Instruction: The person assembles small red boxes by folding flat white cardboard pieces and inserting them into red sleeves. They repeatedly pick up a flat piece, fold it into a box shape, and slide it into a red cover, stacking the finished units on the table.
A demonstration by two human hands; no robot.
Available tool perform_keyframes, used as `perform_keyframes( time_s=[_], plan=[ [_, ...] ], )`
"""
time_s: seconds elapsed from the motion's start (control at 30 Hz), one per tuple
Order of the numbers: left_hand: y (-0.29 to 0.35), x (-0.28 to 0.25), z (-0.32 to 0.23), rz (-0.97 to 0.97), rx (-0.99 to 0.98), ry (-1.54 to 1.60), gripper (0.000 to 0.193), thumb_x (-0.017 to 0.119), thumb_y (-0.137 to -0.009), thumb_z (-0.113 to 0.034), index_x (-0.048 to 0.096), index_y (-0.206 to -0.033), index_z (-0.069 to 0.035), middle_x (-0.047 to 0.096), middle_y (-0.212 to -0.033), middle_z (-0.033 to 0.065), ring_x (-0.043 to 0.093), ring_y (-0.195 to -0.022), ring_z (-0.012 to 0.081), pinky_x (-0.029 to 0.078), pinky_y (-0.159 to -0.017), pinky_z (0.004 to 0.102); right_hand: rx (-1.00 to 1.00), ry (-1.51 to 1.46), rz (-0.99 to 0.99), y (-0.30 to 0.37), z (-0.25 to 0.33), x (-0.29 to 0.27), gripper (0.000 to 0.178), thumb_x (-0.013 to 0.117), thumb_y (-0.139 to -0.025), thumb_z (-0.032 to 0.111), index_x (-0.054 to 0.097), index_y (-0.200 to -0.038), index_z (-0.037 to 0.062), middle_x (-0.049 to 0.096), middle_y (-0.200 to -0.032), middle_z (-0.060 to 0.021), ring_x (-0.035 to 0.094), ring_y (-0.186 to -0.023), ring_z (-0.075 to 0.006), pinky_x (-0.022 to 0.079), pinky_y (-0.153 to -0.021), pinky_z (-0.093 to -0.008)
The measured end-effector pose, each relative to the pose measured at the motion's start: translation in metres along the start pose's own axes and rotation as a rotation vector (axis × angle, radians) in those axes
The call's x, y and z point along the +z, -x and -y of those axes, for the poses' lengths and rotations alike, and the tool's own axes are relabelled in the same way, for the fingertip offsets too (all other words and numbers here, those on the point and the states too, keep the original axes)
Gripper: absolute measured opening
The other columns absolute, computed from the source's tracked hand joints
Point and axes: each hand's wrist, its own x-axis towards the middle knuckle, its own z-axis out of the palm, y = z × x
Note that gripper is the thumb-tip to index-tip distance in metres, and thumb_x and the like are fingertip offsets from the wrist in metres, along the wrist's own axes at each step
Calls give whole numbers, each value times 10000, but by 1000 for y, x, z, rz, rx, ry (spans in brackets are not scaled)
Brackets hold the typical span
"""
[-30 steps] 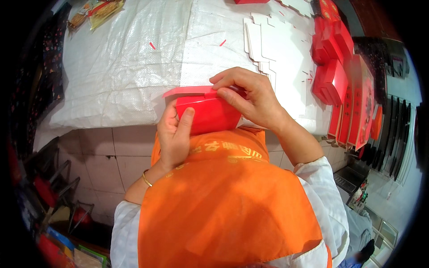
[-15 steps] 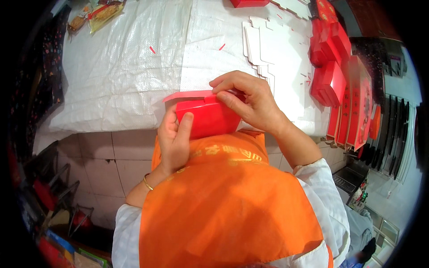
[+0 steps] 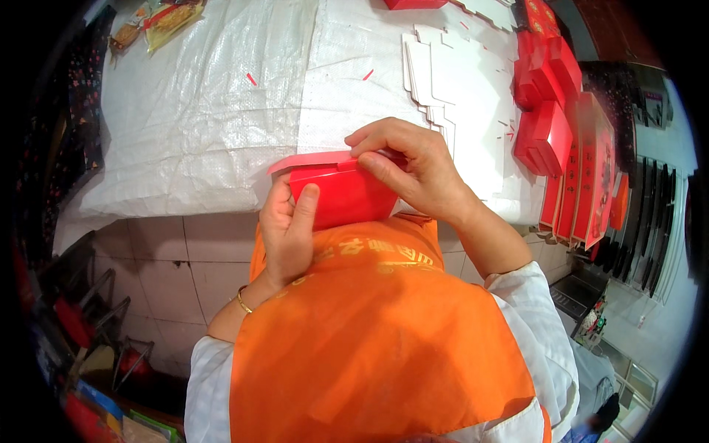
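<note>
A red cardboard box [image 3: 343, 196] is between my hands, held close to my orange apron at the table's near edge. My left hand [image 3: 289, 229] grips its left end, thumb lying on the red front panel and the other fingers behind. At the upper right edge, my right hand [image 3: 410, 166] pinches a flap between thumb and fingers. A lighter strip of the flap stands up along the box's far edge. The inside of the box and most of its right end are hidden by my right hand.
White woven sheeting [image 3: 199, 111] covers the table, with a few red paper scraps on it. Flat white card blanks [image 3: 436, 74] lie beyond my right hand. Several red boxes [image 3: 546, 136] are stacked at the right edge. Wrapped snack packets [image 3: 171, 23] lie far left.
Both hands keep nearly the same hold on the box. The flap at its far left edge has tilted slightly; otherwise only a tiny shift of the view shows.
</note>
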Motion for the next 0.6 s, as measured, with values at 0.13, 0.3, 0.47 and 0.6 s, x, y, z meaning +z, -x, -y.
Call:
perform_keyframes(
  time_s=[0.13,0.3,0.47,0.6],
  plan=[
    [0,-1,1,6,12,3,263,494,-1059,-128,518,-1278,17,642,-1213,89,598,-1066,112,479,-950,281,14,-13,2,0,-1,0,115,659,-930,59,673,-1027,0,701,-1074,-109,688,-911,-191,580,-791,-297],
    [1,-1,2,-2,20,27,256,494,-1051,-98,517,-1276,20,636,-1234,90,588,-1090,107,466,-960,275,45,-31,8,1,-1,0,147,667,-930,91,675,-1047,3,696,-1069,-121,696,-930,-228,593,-809,-320],
    [2,0,-2,10,-19,-36,279,549,-1015,-54,528,-1281,24,652,-1217,87,610,-1077,110,492,-938,279,23,-7,19,5,2,1,83,644,-930,11,678,-1005,-1,688,-1128,-114,675,-926,-145,567,-795,-261],
    [4,1,-7,54,-107,-109,255,595,-988,-38,595,-1234,28,690,-1143,68,639,-1017,102,521,-894,273,-13,27,-13,9,6,3,55,651,-911,11,658,-964,0,682,-1119,-118,675,-925,-161,565,-781,-268]
  ],
)
